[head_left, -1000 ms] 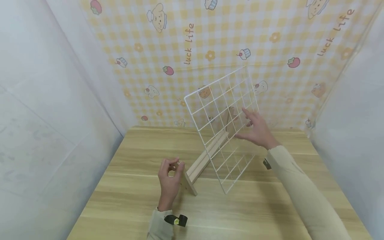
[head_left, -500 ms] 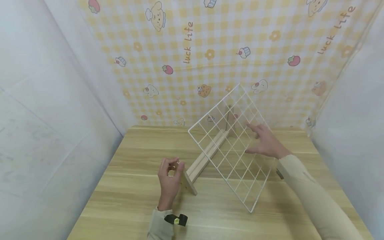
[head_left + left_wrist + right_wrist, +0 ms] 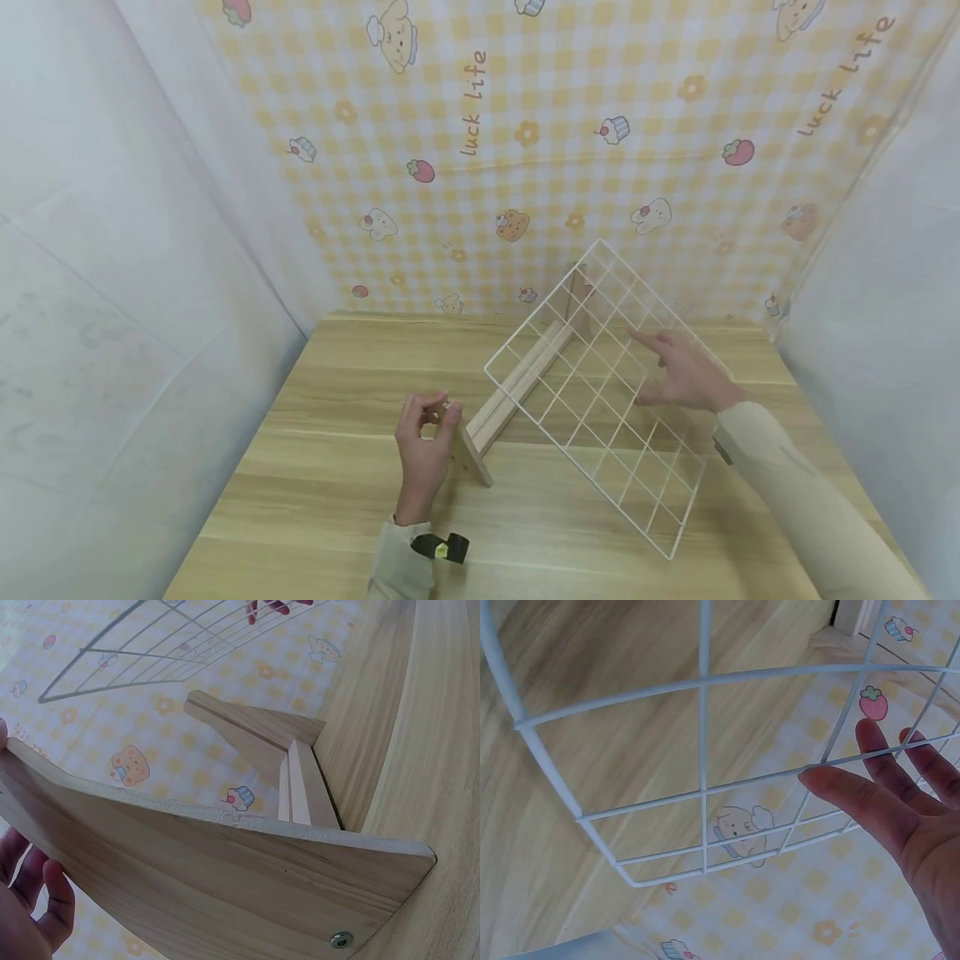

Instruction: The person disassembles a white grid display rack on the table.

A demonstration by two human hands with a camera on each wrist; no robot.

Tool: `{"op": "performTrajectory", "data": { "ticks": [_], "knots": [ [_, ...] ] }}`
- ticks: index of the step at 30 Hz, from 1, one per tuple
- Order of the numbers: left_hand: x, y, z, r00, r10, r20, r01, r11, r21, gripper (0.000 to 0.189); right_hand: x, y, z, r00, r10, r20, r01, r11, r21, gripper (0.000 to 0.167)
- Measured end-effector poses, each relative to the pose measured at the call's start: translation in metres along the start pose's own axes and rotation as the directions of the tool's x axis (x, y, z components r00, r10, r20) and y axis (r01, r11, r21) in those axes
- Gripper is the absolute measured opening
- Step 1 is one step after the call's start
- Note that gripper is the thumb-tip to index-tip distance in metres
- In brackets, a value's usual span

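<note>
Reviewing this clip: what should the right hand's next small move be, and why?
Probably lower the white wire grid flat onto the table, right of the wooden stand: the right hand holds it tilted and mostly out past the stand, and the far panel's groove shows no wire in it.

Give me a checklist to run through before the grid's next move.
1. Stand upright on the table: ok.
2. Left hand on the near panel: ok, it pinches the top end.
3. Right hand holding the grid: ok, thumb against a wire.
4. Grid lined up with the stand: not ok, it is tilted and skewed.
5. Grid in the far panel's groove: not ok, it is apart from it.
6. Screw tight: cannot tell.
</note>
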State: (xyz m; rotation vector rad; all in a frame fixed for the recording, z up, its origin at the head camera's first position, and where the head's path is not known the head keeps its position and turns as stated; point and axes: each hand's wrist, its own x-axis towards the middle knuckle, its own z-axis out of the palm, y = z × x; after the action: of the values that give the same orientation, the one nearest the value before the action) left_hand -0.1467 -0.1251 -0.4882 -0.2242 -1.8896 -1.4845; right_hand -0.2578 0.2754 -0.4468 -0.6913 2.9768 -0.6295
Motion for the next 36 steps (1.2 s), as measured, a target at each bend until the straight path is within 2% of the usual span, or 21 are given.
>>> {"op": "performTrajectory", "data": {
  "ticks": [3,10,19,23,30,36],
  "knots": [
    [0.001,0.004,0.001,1.0,-0.003,0.001,0.003,1.0,0.007,0.023,-0.005,0.006,0.003,1.0,0.002,0.002,-0.002,1.0,-0.005,0.114],
    [0.006,0.029,-0.001,1.0,0.01,0.012,-0.01,1.0,-0.002,0.019,-0.016,0.018,0.002,0.998,0.065,0.016,-0.065,0.998,-0.003,0.114],
    [0.002,0.003,-0.001,0.999,-0.043,0.03,0.042,0.999,0.012,0.024,-0.027,0.027,-0.001,0.988,0.151,0.041,-0.149,0.988,-0.043,0.112],
    [0.001,-0.001,-0.003,0.997,-0.048,0.054,0.049,0.999,-0.002,0.025,-0.029,0.029,-0.001,0.982,0.178,0.058,-0.175,0.983,-0.049,0.111],
    [0.002,0.0,-0.006,0.997,-0.056,0.059,0.056,0.998,-0.003,0.022,-0.026,0.03,0.003,0.972,0.21,0.103,-0.203,0.976,-0.074,0.11],
    [0.008,0.032,-0.009,0.994,-0.087,0.063,0.087,0.996,0.002,0.023,-0.025,0.03,0.005,0.963,0.246,0.11,-0.24,0.969,-0.06,0.111]
  ]
}}
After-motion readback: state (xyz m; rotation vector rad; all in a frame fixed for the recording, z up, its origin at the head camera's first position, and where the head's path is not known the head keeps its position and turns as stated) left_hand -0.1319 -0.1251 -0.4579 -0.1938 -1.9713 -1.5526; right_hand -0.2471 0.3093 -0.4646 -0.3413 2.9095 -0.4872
